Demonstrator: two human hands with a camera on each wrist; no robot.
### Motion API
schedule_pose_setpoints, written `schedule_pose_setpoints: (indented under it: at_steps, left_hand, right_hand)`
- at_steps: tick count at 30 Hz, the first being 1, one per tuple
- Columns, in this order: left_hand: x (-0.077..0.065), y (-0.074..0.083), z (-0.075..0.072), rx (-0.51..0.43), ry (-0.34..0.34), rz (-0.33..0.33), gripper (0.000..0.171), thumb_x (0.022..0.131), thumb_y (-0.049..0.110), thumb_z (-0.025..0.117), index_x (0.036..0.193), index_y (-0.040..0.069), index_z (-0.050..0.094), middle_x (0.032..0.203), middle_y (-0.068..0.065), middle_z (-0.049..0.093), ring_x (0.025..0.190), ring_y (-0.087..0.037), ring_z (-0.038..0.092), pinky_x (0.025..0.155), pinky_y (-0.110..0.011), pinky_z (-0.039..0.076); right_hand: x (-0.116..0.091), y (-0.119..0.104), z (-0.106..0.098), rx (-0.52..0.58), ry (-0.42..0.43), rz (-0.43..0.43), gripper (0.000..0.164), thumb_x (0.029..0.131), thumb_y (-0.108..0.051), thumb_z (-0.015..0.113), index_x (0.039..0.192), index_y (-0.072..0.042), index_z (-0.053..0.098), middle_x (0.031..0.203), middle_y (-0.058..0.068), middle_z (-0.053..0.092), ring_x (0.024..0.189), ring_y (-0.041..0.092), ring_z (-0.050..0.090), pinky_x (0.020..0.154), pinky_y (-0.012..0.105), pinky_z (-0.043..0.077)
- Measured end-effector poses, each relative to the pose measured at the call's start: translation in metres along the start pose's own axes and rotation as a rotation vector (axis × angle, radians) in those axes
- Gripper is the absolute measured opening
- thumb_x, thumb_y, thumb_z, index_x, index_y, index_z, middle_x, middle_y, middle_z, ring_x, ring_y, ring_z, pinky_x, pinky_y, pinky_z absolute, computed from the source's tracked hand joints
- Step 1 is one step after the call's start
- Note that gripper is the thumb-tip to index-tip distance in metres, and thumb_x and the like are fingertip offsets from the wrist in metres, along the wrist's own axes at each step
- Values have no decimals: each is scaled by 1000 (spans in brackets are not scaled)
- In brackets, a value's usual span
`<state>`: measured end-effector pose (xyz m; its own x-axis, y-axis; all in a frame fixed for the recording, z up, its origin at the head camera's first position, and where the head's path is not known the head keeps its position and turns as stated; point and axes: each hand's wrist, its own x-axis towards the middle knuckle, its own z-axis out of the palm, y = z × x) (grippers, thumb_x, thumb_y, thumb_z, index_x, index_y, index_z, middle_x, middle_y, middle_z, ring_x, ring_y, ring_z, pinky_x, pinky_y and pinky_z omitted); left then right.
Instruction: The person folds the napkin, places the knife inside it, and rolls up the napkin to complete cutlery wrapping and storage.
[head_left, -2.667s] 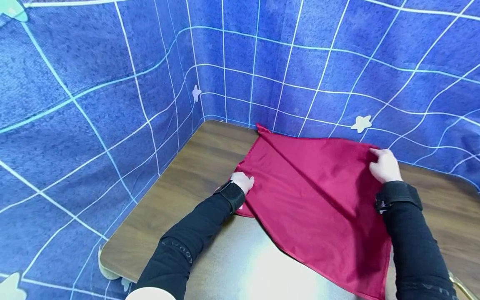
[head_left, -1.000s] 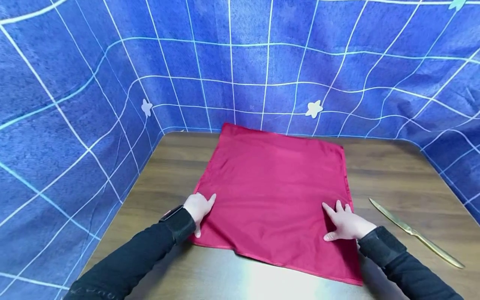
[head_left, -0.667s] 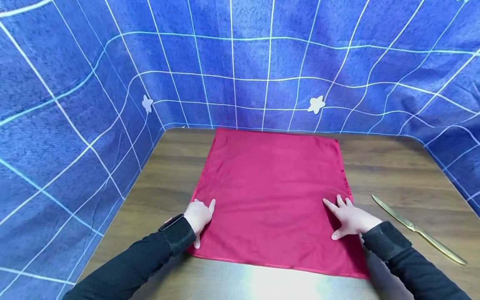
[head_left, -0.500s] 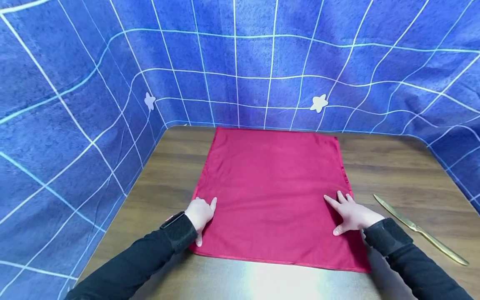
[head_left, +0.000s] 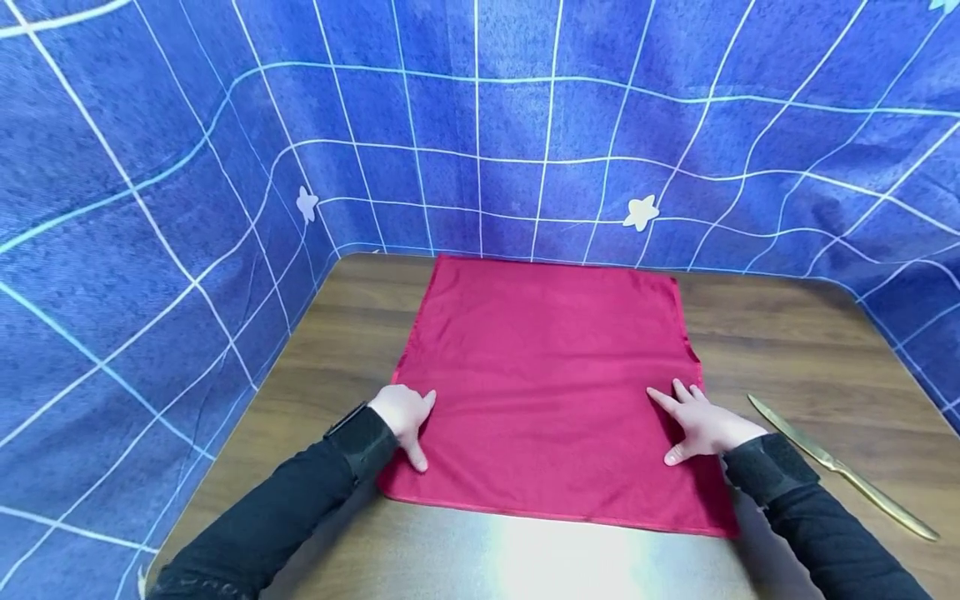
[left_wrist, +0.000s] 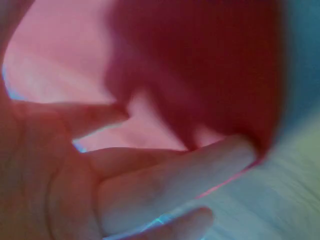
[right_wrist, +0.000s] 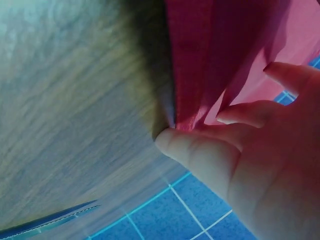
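A crimson cloth [head_left: 547, 375], roughly square with a hemmed edge, lies spread on the wooden table [head_left: 330, 333] with slight wrinkles. My left hand [head_left: 403, 417] rests on its left side near the front corner, thumb and fingers spread. In the left wrist view, fairly straight fingers [left_wrist: 175, 180] touch the cloth [left_wrist: 195, 60] near its border. Across from it, my right hand [head_left: 697, 425] presses the right side with splayed fingers. The right wrist view shows its fingers [right_wrist: 200, 155] along the cloth's hem [right_wrist: 187, 75]. Neither hand grips anything.
A gold-coloured knife [head_left: 840, 467] lies on the table to the right of my right hand, its blade pointing away. A blue curtain [head_left: 525, 108] with white lines and stars hangs behind and left of the table.
The cloth, skewed and creased diagonally at first, now lies flat and square. My right hand has come from its far corner to the near right side. Lately my left thumb has shifted inward.
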<state>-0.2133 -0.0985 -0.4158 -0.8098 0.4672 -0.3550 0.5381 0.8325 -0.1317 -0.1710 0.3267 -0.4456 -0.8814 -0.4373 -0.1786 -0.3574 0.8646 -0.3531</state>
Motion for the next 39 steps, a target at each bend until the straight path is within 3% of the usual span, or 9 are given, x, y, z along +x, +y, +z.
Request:
schedule_pose_setpoints:
  at_steps: [5, 15, 19, 24, 26, 29, 34, 36, 39]
  left_hand:
    - [37, 3, -18, -157, 45, -76, 73, 55, 50, 76, 107, 4, 55, 102, -17, 60, 96, -33, 55, 73, -44, 45]
    - [109, 7, -13, -439, -14, -226, 120, 48, 48, 82, 142, 13, 15, 136, -31, 17, 116, -54, 25, 85, -61, 31]
    - [131, 5, 10, -404, -12, -261, 140, 29, 57, 82, 143, 24, 7, 137, -33, 9, 116, -59, 18, 79, -65, 32]
    - [127, 3, 8, -301, 22, -240, 140, 25, 55, 83, 142, 22, 14, 134, -38, 11, 109, -65, 20, 72, -63, 38]
    - [120, 3, -2, -308, -4, -236, 133, 31, 48, 86, 141, 19, 18, 134, -38, 11, 110, -64, 18, 75, -62, 37]
    - [128, -6, 15, -313, 104, -188, 139, 27, 53, 84, 142, 21, 14, 131, -41, 12, 106, -66, 19, 67, -62, 40]
    - [121, -4, 10, -339, 155, -160, 135, 31, 50, 85, 142, 20, 15, 131, -41, 12, 107, -66, 18, 63, -59, 42]
    - [133, -7, 17, -338, 124, -166, 132, 32, 49, 85, 142, 21, 16, 135, -37, 9, 112, -63, 14, 68, -59, 42]
    - [165, -18, 55, -291, 230, -133, 141, 23, 57, 82, 142, 27, 13, 132, -38, 12, 107, -66, 16, 59, -59, 43]
  right_hand:
    - [-4, 11, -2, -18, 20, 1, 92, 52, -28, 82, 122, 11, 37, 120, 50, 20, 106, 68, 15, 82, 68, 23]
    - [6, 8, -1, -23, -21, 3, 93, 53, -27, 81, 125, 10, 36, 123, 48, 19, 110, 66, 13, 83, 67, 23]
    - [6, 6, -1, -32, -26, -8, 93, 53, -30, 82, 124, 10, 38, 122, 47, 21, 109, 65, 15, 83, 66, 25]
    - [16, 8, -13, 17, -21, -57, 78, 64, -32, 76, 121, 11, 43, 120, 39, 36, 112, 55, 30, 87, 58, 30]
    - [23, 13, -22, 34, 44, -104, 63, 70, -27, 72, 114, 11, 48, 106, 29, 51, 102, 43, 46, 83, 49, 37]
    - [35, 22, -39, 61, 187, -115, 42, 77, -18, 66, 105, 10, 54, 90, 18, 60, 84, 31, 56, 74, 40, 43]
    - [57, 41, -71, 145, 419, 54, 30, 83, -10, 57, 104, 11, 53, 92, 23, 60, 85, 34, 58, 75, 44, 43]
    - [67, 50, -81, 158, 498, 131, 30, 84, -8, 53, 107, 11, 51, 94, 27, 59, 87, 37, 56, 78, 46, 41]
    - [81, 69, -90, 179, 532, 244, 35, 86, -10, 49, 111, 13, 48, 103, 31, 54, 94, 41, 53, 83, 47, 38]
